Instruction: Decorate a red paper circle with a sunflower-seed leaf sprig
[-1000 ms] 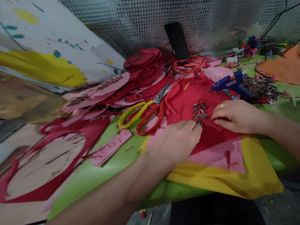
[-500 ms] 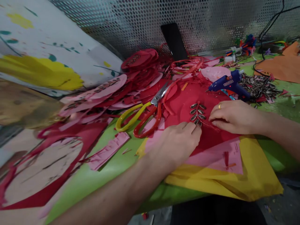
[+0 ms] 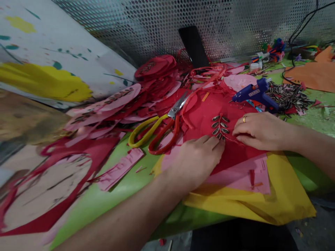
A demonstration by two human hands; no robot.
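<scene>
On a red paper sheet point(image 3: 209, 108) lies a leaf-like sprig of striped sunflower seeds point(image 3: 219, 126), set in pairs along a thin red stem. My left hand point(image 3: 202, 153) rests on the sheet with its fingers curled together at the sprig's lower end. Its fingertips are hidden, so what they pinch is unclear. Just right of the sprig, my right hand point(image 3: 261, 131), with a ring on it, is closed, thumb against the fingers. A thin red paper strand point(image 3: 231, 140) runs from the sprig's base to this hand's fingertips.
Large scissors point(image 3: 164, 130) lie open to the left. A blue glue gun point(image 3: 255, 93) sits beyond my right hand, beside a pile of sunflower seeds point(image 3: 290, 97). A phone point(image 3: 193, 47) leans on the perforated metal panel point(image 3: 146, 28). Red and pink paper pieces point(image 3: 157, 80) heap up behind.
Both hands hold nearly the same place and pose over the red sheet. The whole view has shifted only very slightly; the sprig and tools stay put.
</scene>
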